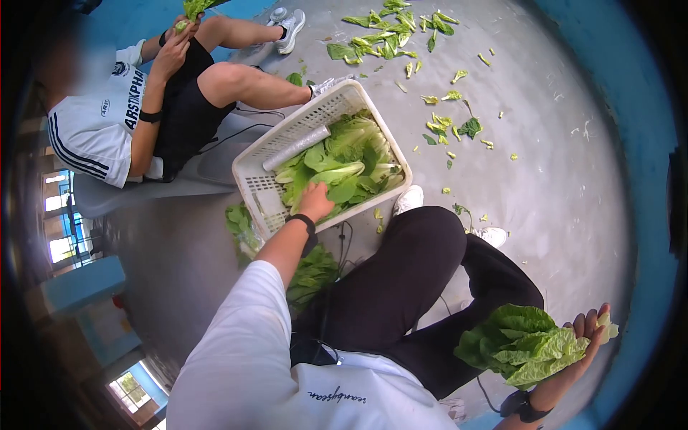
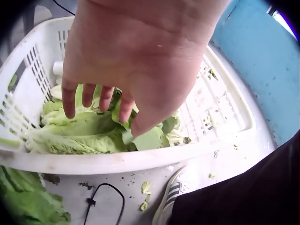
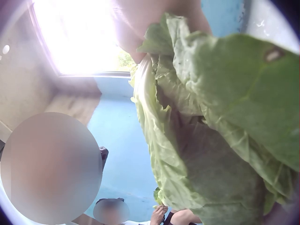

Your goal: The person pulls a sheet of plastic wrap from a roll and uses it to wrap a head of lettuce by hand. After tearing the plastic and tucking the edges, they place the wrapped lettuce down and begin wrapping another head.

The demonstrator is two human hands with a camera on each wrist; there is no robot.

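Observation:
My left hand (image 1: 315, 201) reaches over the near side of a white plastic basket (image 1: 252, 172) and touches the lettuce (image 1: 344, 174) heaped inside. In the left wrist view, the loosely bent fingers (image 2: 107, 97) point down at the leaves, with the thumb overlapping a leaf. Out to the lower right, my right hand (image 1: 593, 337) holds a head of lettuce (image 1: 527, 344) by its pale base, its leaves spreading toward my lap. Large leaves (image 3: 243, 89) of that head fill much of the right wrist view and hide most of the hand.
A clear plastic roll (image 1: 296, 147) lies in the basket. More greens (image 1: 312, 276) and black cables are on the floor beside it. Leaf scraps (image 1: 390, 36) are scattered across the grey floor (image 1: 552, 165). Another person (image 1: 93, 136) sits at left holding a green vegetable (image 1: 195, 8).

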